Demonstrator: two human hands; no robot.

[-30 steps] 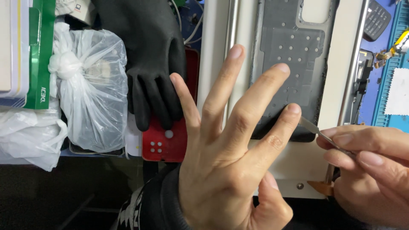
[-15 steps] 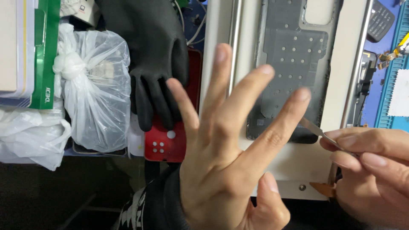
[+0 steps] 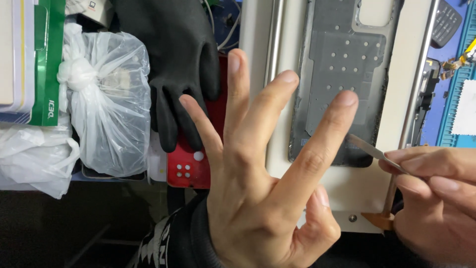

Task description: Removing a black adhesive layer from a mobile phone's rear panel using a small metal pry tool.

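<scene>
The tool (image 3: 369, 148), a thin flat silver metal blade, is pinched in the right grip (image 3: 436, 198), its tip slanting up-left. That tip meets the lower right edge of the dark grey phone panel (image 3: 342, 64), which lies flat under the spread left grip (image 3: 263, 183).

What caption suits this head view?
Left hand spread above a grey phone panel; right hand holds a thin metal blade.
</scene>
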